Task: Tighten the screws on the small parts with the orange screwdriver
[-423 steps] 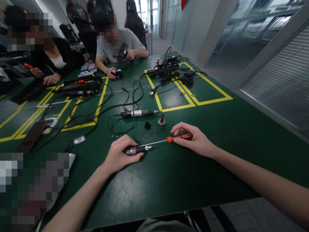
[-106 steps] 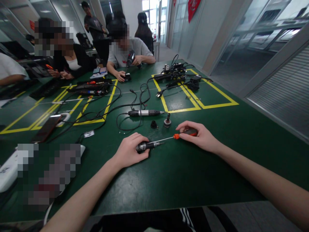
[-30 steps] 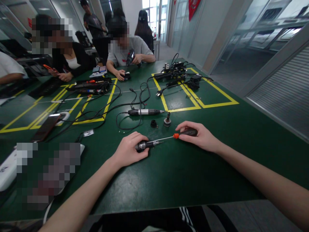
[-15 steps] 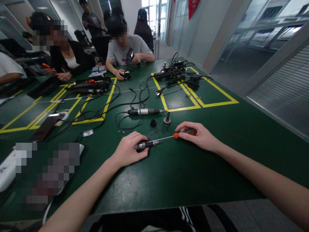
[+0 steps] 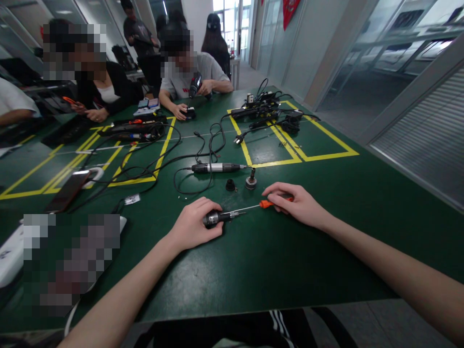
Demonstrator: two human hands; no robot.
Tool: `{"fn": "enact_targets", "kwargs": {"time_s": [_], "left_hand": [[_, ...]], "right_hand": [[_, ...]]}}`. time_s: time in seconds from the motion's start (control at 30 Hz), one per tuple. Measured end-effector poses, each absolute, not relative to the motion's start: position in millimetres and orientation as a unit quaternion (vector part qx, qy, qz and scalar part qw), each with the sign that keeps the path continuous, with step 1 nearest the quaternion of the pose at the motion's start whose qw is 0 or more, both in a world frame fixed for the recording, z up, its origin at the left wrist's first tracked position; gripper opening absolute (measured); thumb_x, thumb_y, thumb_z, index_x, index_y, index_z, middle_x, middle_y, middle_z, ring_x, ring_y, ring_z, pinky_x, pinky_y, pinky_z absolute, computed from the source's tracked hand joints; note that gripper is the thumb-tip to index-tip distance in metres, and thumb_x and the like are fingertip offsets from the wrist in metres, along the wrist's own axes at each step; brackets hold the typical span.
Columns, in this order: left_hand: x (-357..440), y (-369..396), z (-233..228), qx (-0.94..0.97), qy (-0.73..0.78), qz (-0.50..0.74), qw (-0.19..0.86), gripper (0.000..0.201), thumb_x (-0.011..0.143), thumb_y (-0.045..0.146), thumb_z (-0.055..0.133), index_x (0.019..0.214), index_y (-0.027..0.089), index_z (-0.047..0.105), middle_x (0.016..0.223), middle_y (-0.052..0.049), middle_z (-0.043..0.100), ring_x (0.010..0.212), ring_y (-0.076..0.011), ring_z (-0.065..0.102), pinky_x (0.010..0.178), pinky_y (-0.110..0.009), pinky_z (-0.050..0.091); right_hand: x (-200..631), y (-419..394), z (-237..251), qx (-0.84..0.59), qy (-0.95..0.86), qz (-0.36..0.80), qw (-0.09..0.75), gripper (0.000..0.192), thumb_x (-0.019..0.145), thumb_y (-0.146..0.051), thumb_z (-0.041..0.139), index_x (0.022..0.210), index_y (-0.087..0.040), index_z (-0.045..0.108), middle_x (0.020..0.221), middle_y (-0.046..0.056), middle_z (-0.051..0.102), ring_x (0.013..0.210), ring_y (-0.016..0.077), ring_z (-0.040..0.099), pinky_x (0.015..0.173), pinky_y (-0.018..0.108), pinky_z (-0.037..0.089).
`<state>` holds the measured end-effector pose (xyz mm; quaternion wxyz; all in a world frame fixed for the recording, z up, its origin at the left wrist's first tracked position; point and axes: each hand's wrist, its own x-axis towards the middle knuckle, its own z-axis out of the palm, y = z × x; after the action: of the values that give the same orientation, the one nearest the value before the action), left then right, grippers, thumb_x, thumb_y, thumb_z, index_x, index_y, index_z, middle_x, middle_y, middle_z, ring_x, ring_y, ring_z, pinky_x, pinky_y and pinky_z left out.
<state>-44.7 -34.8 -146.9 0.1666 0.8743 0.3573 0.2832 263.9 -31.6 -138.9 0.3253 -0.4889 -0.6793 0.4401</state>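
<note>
Near the lower middle of the frame, on the green table (image 5: 275,261), the left hand (image 5: 192,227) lies curled over a small dark tool body (image 5: 214,218), fingers clamped around it; most of the body is hidden under the palm and only its metal nose shows. At centre right, the right hand (image 5: 299,205) closes its fingers on the handle of one screwdriver (image 5: 250,208); only the orange collar and a sliver of handle show. Its thin shaft reaches left to the nose of the tool body, though whether the tip sits in a screw is too small to tell.

Just above the hands lie two loose parts: a black cap (image 5: 230,185) and a metal fitting (image 5: 250,181), close together. Above them lies one corded rotary tool (image 5: 215,168), its cable looping to the left. At upper centre sits a tangle of black cables and adapters (image 5: 268,113), too jumbled to count. Two seated people (image 5: 152,82) work at the far edge in the upper left; a sleeve is cut off at the left border. A blurred patch covers the lower left.
</note>
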Motion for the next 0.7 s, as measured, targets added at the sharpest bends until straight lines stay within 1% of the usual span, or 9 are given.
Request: {"fn": "enact_targets", "kwargs": {"time_s": [0.07,0.13,0.27,0.37,0.43,0.5,0.57,0.63,0.7], "left_hand": [[-45.0,-35.1,-147.3,0.873,0.357,0.285,0.167,0.015,0.081,0.017,0.070,0.096,0.017,0.070,0.090,-0.004,0.074,0.082,-0.0193,0.070,0.075,-0.030,0.056],[-45.4,-35.1,-147.8,0.873,0.358,0.287,0.168,0.016,0.081,0.017,0.070,0.096,0.018,0.070,0.090,-0.004,0.074,0.082,-0.0193,0.069,0.075,-0.030,0.056],[-45.5,-34.4,-148.1,0.870,0.361,0.287,0.171,0.015,0.081,0.018,0.070,0.096,0.018,0.070,0.089,-0.004,0.074,0.082,-0.0193,0.069,0.076,-0.030,0.056],[-44.9,-34.2,-148.0,0.867,0.366,0.291,0.174,0.014,0.081,0.018,0.070,0.095,0.018,0.071,0.089,-0.004,0.074,0.081,-0.0193,0.069,0.075,-0.030,0.056],[-44.5,-34.2,-148.1,0.864,0.370,0.293,0.175,0.014,0.080,0.018,0.070,0.094,0.017,0.071,0.088,-0.004,0.074,0.080,-0.0194,0.069,0.075,-0.031,0.056],[-44.3,-34.5,-148.1,0.862,0.374,0.292,0.177,0.014,0.080,0.018,0.070,0.094,0.018,0.071,0.088,-0.004,0.074,0.080,-0.0194,0.069,0.075,-0.031,0.056],[-44.1,-34.7,-148.2,0.860,0.378,0.291,0.178,0.014,0.080,0.018,0.070,0.094,0.018,0.071,0.089,-0.004,0.075,0.081,-0.0195,0.069,0.076,-0.031,0.056],[-44.1,-34.8,-148.4,0.859,0.382,0.290,0.180,0.015,0.079,0.019,0.070,0.094,0.019,0.071,0.090,-0.004,0.075,0.081,-0.0196,0.069,0.078,-0.032,0.057],[-44.5,-34.7,-148.8,0.857,0.385,0.291,0.181,0.015,0.079,0.019,0.069,0.094,0.019,0.071,0.090,-0.004,0.075,0.082,-0.0196,0.070,0.078,-0.032,0.057]], "right_hand": [[263.3,-32.1,-140.7,-0.494,-0.677,0.447,0.312,0.042,0.096,-0.056,0.056,0.097,-0.017,0.070,0.058,-0.004,0.051,0.050,0.0131,0.047,0.053,0.028,0.040],[263.5,-32.3,-141.2,-0.493,-0.675,0.450,0.315,0.041,0.095,-0.056,0.057,0.098,-0.017,0.070,0.056,-0.005,0.050,0.050,0.0129,0.045,0.053,0.028,0.039],[265.6,-31.9,-138.1,-0.476,-0.674,0.436,0.357,0.035,0.085,-0.048,0.074,0.107,-0.020,0.072,0.075,-0.001,0.061,0.061,0.0134,0.053,0.060,0.028,0.044],[266.4,-32.6,-137.0,-0.474,-0.679,0.422,0.371,0.034,0.081,-0.049,0.078,0.100,-0.021,0.074,0.087,0.002,0.066,0.071,0.0159,0.059,0.066,0.028,0.047],[266.2,-33.3,-138.1,-0.480,-0.683,0.424,0.351,0.036,0.086,-0.055,0.071,0.092,-0.019,0.074,0.075,0.002,0.063,0.065,0.0158,0.057,0.063,0.029,0.045],[265.8,-33.6,-139.9,-0.489,-0.679,0.440,0.328,0.045,0.093,-0.061,0.061,0.086,-0.018,0.072,0.058,-0.002,0.053,0.052,0.0135,0.048,0.056,0.029,0.041],[265.9,-33.1,-141.0,-0.494,-0.671,0.453,0.317,0.048,0.094,-0.063,0.057,0.087,-0.018,0.071,0.051,-0.005,0.046,0.047,0.0125,0.041,0.052,0.028,0.038],[266.6,-32.1,-140.7,-0.495,-0.671,0.449,0.321,0.044,0.091,-0.061,0.064,0.091,-0.018,0.072,0.058,-0.003,0.053,0.050,0.0131,0.045,0.052,0.028,0.038],[267.6,-31.6,-140.2,-0.494,-0.677,0.433,0.332,0.039,0.085,-0.056,0.073,0.097,-0.020,0.074,0.073,0.001,0.064,0.058,0.0144,0.052,0.056,0.028,0.042]]}}
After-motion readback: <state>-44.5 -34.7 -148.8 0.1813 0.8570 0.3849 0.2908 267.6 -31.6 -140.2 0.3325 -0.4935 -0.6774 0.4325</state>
